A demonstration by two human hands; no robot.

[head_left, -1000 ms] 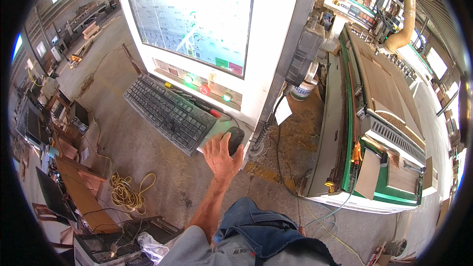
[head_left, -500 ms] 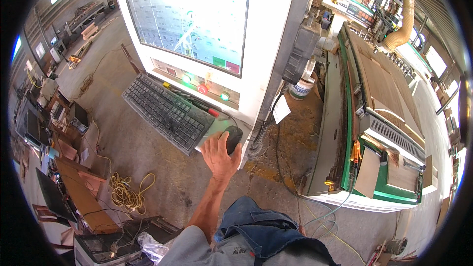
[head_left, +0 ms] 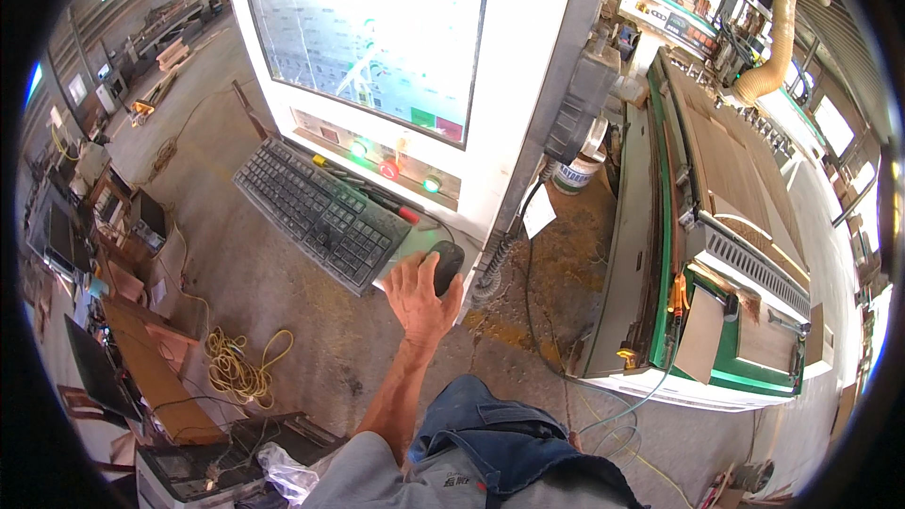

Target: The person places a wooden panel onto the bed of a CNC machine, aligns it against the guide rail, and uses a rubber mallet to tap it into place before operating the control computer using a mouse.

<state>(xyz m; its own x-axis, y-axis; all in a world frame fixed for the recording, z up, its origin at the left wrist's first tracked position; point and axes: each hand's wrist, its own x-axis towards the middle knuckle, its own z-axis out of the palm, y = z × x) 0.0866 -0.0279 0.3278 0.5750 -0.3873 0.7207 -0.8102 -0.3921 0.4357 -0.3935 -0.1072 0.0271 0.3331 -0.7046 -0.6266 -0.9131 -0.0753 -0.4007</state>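
Observation:
My left hand rests on a black computer mouse, its fingers curled over the near left side. The mouse sits on a narrow light shelf, just right of a dusty black keyboard. Above the shelf stands a white control cabinet with a large lit screen. Below the screen are a red knob and green-lit buttons. Pens and a red-ended tool lie behind the keyboard. My right hand does not show.
On the right, a long machine bed carries wooden panels. A white tub stands beside the cabinet. Coiled yellow cable lies on the floor at left, near a brown board. Thin cables and hoses trail at lower right.
The view has shifted very slightly. My left hand stays on the mouse, with no clear movement of it.

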